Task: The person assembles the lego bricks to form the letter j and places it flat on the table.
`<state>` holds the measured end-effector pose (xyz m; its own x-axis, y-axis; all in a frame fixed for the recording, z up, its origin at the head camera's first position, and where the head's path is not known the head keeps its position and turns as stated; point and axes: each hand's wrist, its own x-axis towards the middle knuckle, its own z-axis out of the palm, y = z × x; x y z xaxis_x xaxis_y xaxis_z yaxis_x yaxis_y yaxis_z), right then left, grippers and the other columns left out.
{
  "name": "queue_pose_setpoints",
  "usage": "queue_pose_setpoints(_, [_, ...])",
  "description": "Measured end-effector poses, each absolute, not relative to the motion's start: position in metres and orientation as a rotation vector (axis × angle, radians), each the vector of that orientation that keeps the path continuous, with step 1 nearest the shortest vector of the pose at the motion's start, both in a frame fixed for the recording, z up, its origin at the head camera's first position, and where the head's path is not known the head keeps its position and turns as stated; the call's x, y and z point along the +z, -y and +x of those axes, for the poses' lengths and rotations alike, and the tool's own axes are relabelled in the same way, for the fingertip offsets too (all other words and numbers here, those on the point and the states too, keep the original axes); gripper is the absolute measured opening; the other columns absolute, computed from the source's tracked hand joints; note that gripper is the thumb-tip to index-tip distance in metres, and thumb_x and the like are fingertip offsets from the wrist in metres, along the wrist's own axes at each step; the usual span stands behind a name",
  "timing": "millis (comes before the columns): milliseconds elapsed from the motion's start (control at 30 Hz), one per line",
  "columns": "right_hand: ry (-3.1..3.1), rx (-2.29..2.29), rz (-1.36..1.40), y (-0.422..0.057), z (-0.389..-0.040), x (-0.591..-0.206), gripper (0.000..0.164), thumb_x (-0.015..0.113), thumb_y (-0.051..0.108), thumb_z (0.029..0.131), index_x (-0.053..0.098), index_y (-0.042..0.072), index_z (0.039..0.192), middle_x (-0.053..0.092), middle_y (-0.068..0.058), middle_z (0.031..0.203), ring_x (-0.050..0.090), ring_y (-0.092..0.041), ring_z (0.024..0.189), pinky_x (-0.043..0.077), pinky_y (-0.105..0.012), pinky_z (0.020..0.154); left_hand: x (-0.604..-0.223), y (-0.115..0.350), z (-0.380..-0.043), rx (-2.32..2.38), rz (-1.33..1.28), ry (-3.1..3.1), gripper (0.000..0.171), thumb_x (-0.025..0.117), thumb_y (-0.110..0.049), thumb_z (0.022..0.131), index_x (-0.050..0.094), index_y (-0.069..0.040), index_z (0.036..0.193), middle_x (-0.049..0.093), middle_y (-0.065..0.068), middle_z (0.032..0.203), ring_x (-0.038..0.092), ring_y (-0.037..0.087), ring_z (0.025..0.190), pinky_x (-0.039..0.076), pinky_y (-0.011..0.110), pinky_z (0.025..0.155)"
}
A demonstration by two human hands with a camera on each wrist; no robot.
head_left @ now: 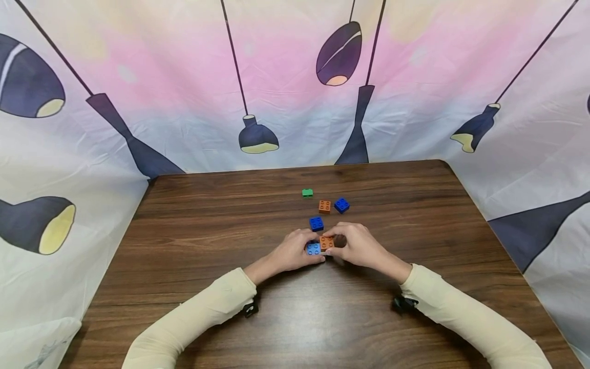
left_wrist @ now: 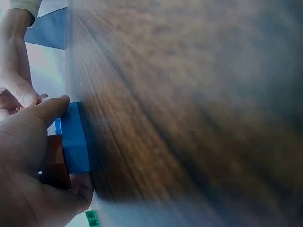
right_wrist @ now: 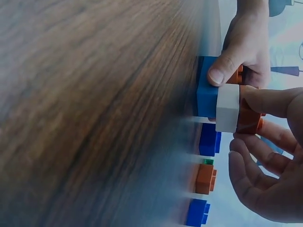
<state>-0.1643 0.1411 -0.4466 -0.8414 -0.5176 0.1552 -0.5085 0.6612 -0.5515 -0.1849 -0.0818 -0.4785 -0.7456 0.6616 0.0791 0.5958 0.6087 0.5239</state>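
My left hand (head_left: 295,251) grips a light blue toy brick (head_left: 313,249) low over the table, its thumb across the near side. In the left wrist view, an orange brick (left_wrist: 56,158) also shows against the blue one, partly covered by that hand. My right hand (head_left: 357,246) pinches an orange brick (head_left: 327,243) between thumb and fingers. Beneath this orange brick sits a white brick (right_wrist: 227,108), which meets the upper side of the blue brick in the right wrist view. Whether white and blue are pressed fully together I cannot tell.
Beyond the hands lie a dark blue brick (head_left: 316,223), an orange brick (head_left: 324,206), a second dark blue brick (head_left: 341,205) and a small green brick (head_left: 307,193). The brown wooden table (head_left: 207,220) ends at a printed cloth backdrop (head_left: 295,102).
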Motion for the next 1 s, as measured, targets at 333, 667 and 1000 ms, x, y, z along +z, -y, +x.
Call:
queue_pose_setpoints(333, [-2.853,-0.905,-0.882,-0.1388,-0.1668,-0.4459,0.035,0.085,0.023,0.086,0.077,0.011,0.117,0.069,0.004,0.092,0.060,-0.007,0.071,0.047,-0.027,0.064,-0.4777,0.0829,-0.1848,0.817,1.091,-2.717,0.046,0.080,-0.037,0.089,0.070,-0.007,0.123,0.070,0.005,0.110,0.060,0.015,0.091,0.047,0.030,0.074])
queue_pose_setpoints(667, [-2.847,-0.917,-0.874,-0.1403,-0.1686,-0.4460,0.034,0.086,0.023,0.084,0.078,0.013,0.115,0.070,0.004,0.093,0.058,-0.002,0.069,0.047,-0.026,0.063,-0.4799,0.0815,-0.1839,0.850,1.109,-2.717,0.041,0.075,-0.042,0.093,0.071,-0.011,0.121,0.070,0.001,0.107,0.054,0.011,0.082,0.041,0.026,0.067])
queue_pose_setpoints(1000, [-2.832,-0.907,-0.831,-0.1406,-0.1684,-0.4426,0.034,0.087,0.025,0.083,0.077,0.014,0.114,0.073,0.002,0.100,0.063,-0.011,0.074,0.048,-0.030,0.066,-0.4803,0.0802,-0.1847,0.839,1.105,-2.725,0.039,0.074,-0.041,0.094,0.071,-0.011,0.120,0.070,0.002,0.106,0.055,0.010,0.082,0.042,0.026,0.067])
